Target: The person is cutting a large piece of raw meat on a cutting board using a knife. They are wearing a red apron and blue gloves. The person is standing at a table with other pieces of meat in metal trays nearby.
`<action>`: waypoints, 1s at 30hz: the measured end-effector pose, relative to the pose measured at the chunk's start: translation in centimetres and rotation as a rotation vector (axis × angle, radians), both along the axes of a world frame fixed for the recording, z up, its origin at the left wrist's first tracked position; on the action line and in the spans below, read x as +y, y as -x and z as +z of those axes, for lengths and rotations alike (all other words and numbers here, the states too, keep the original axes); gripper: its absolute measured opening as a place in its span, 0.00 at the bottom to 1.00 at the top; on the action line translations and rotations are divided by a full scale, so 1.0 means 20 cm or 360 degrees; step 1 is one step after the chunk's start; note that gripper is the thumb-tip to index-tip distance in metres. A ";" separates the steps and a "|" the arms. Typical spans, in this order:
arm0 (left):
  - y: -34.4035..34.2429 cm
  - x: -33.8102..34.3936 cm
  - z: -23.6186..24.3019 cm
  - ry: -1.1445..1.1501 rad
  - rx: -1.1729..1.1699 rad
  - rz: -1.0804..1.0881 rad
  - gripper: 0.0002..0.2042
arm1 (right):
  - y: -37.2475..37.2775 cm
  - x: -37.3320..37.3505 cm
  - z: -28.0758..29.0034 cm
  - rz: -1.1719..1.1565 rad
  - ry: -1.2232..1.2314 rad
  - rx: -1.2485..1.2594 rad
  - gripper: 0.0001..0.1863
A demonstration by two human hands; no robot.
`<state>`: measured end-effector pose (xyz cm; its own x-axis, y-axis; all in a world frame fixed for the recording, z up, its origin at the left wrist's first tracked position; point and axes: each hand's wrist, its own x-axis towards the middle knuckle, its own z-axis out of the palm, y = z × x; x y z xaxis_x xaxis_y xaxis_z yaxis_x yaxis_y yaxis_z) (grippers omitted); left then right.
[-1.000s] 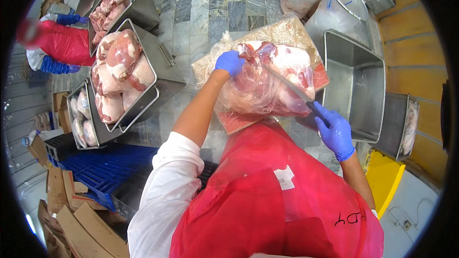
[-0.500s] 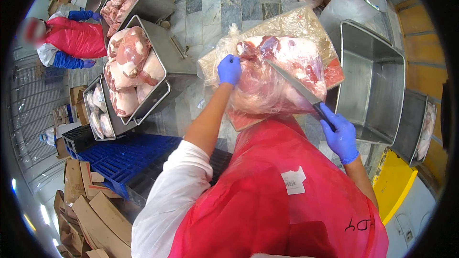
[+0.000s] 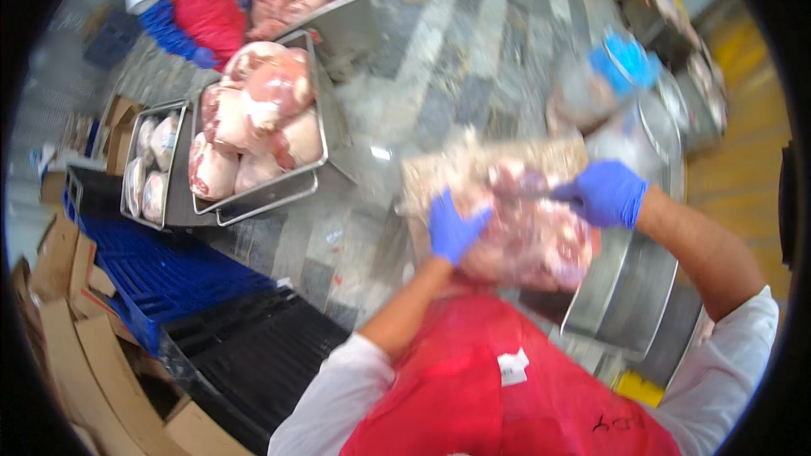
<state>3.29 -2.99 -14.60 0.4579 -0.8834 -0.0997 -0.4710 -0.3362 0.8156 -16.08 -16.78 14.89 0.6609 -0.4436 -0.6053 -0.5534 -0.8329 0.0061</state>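
Note:
A large cut of pink meat in clear plastic point(image 3: 532, 245) lies on a board covered with tan wrap point(image 3: 422, 169) in front of me, over my red apron. My left hand point(image 3: 452, 228), in a blue glove, rests on the near left part of the meat with its fingers spread. My right hand point(image 3: 604, 192), also gloved, is closed round the handle of a knife point(image 3: 532, 195), whose blade points left across the meat's upper part. The picture is blurred, so whether the blade is in the meat cannot be told.
Steel carts of meat point(image 3: 258, 127) and bagged pieces point(image 3: 152, 177) stand left. A co-worker point(image 3: 203, 8) in red apron is beyond. Blue pallets point(image 3: 169, 270) and cardboard point(image 3: 101, 371) lie lower left. Bag-lined containers point(image 3: 642, 127) and a steel bin point(image 3: 625, 295) stand right.
My view has swung, shifting the surroundings. My right hand has risen to the meat's upper right, turning the knife from diagonal to nearly level. My left hand has opened from a closed grip.

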 end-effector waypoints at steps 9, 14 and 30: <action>0.31 0.17 0.12 0.0705 -0.0384 -0.1067 0.30 | -0.13 0.09 -0.01 -0.0100 -0.0050 0.0185 0.24; 0.23 0.19 0.11 0.0706 -0.0183 -0.1113 0.30 | -0.13 0.25 -0.23 -0.0188 0.0093 0.0015 0.25; 0.33 0.20 0.14 0.0589 -0.0469 -0.0926 0.33 | -1.43 -0.22 -0.37 0.0473 0.0008 0.1289 0.22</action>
